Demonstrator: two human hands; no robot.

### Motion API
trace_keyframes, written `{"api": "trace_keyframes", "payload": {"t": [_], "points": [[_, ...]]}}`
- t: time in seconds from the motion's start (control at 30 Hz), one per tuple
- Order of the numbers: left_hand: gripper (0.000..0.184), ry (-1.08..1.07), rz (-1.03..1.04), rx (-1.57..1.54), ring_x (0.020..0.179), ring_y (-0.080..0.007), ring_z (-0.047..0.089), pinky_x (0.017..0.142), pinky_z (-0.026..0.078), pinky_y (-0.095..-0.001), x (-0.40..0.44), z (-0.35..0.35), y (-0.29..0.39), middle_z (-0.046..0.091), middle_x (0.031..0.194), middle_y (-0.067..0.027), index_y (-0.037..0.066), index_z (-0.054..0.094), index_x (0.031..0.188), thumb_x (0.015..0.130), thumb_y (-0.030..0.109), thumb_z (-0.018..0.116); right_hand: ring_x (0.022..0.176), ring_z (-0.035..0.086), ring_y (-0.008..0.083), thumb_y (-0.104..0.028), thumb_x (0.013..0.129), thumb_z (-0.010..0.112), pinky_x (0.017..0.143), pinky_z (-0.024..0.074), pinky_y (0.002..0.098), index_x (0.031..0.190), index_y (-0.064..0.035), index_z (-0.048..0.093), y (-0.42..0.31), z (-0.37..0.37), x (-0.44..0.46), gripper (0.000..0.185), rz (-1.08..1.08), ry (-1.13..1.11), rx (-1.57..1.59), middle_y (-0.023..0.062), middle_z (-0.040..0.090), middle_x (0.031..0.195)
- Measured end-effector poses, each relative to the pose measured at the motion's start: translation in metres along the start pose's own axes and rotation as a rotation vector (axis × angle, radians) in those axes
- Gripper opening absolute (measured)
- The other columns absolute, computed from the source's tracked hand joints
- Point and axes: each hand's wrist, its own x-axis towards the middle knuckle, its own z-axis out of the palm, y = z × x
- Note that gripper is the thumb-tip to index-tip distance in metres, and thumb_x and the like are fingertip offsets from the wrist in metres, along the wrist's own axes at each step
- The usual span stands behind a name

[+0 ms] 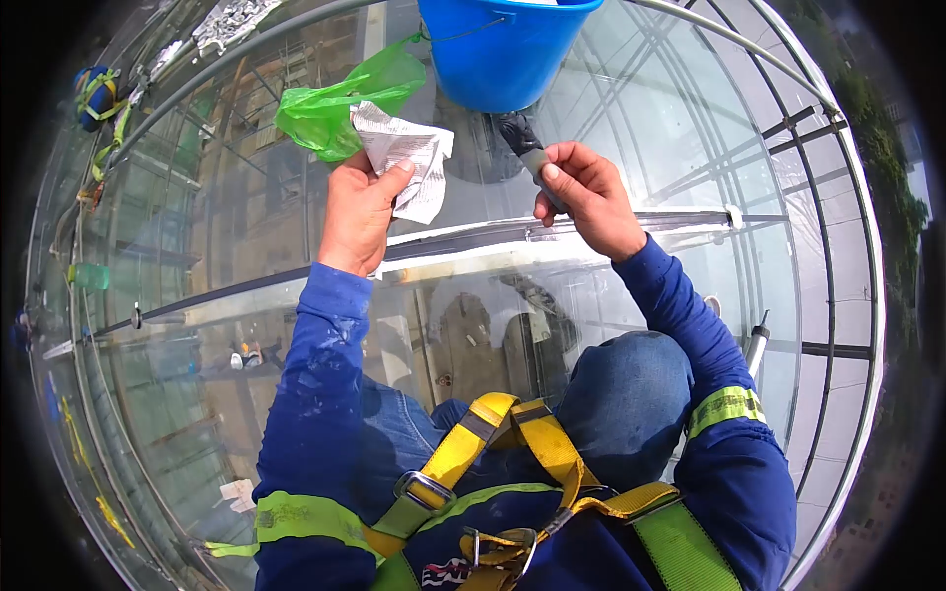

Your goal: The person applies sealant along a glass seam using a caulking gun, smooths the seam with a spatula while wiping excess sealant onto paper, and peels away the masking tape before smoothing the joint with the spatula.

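My left hand point(357, 212) pinches a crumpled sheet of printed newspaper point(422, 163) between thumb and fingers. In my right hand point(591, 202) is a short flat tool like a putty knife point(519, 136), its black, smeared-looking end pointing up and away from me. My fingers grip its greyish part, and they hide some of it. The tool and the paper are apart. A thin green plastic bag point(330, 106) lies just beyond my left hand. Past my right hand stands a blue bucket point(503, 59), its top cut off by the view.
I crouch on glass panels point(680, 128) crossed by a seam point(473, 251) with pale edges. A sealant tube with a nozzle point(759, 340) lies beside my right arm. A metal rail point(212, 84) curves along the far left. I wear a yellow harness point(463, 448).
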Motion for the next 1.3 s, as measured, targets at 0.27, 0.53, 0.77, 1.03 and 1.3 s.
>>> {"api": "trace_keyframes", "payload": {"t": [0.27,0.53,0.77,1.03,1.3], "points": [[0.03,-0.194,-0.17,-0.135,0.095,-0.0201,0.068,0.081,0.057,-0.0326,-0.009,0.034,0.027,0.066,0.11,-0.0141,-0.008,0.056,0.117,0.089,0.002,0.057,0.063,0.06,0.0089,-0.01,0.095,0.06,0.052,0.0463,0.023,0.104,0.0014,0.059,-0.053,0.049,0.022,0.015,-0.126,-0.039,-0.449,0.0042,0.063,0.088],[0.03,-0.269,0.021,-0.317,0.097,-0.0147,0.062,0.085,0.051,-0.032,-0.015,0.043,0.025,0.065,0.113,-0.0065,0.003,0.059,0.118,0.089,0.002,0.065,0.061,0.06,0.0085,-0.003,0.092,0.062,0.052,0.0478,0.0238,0.099,0.0032,0.063,-0.045,0.071,0.027,0.01,-0.365,0.105,-0.484,0.0062,0.066,0.083],[0.021,-0.007,0.117,-0.211,0.077,-0.0071,0.059,0.063,0.042,-0.0228,-0.004,0.058,0.009,0.071,0.091,0.0013,0.009,0.071,0.096,0.078,0.01,0.081,0.065,0.06,0.0099,0.003,0.086,0.063,0.057,0.0483,0.027,0.091,0.0029,0.065,-0.038,0.071,0.028,0.005,-0.35,0.128,-0.533,0.0069,0.064,0.075],[0.018,0.093,0.218,-0.175,0.077,-0.011,0.065,0.067,0.048,-0.0252,0.005,0.065,0.006,0.071,0.09,-0.0037,0.003,0.07,0.095,0.079,0.005,0.078,0.064,0.059,0.0107,-0.001,0.084,0.066,0.058,0.0481,0.0295,0.089,0.0019,0.068,-0.031,0.072,0.026,0.005,-0.328,0.155,-0.611,0.0087,0.066,0.072],[0.013,-0.09,0.113,-0.116,0.08,-0.0113,0.065,0.066,0.051,-0.0271,0.004,0.06,0.02,0.071,0.092,-0.004,0.003,0.069,0.097,0.086,0.007,0.072,0.067,0.058,0.0093,-0.003,0.086,0.066,0.061,0.0484,0.028,0.089,0.0044,0.065,-0.043,0.062,0.028,0.008,-0.21,0.138,-0.52,0.0086,0.068,0.076]]}}
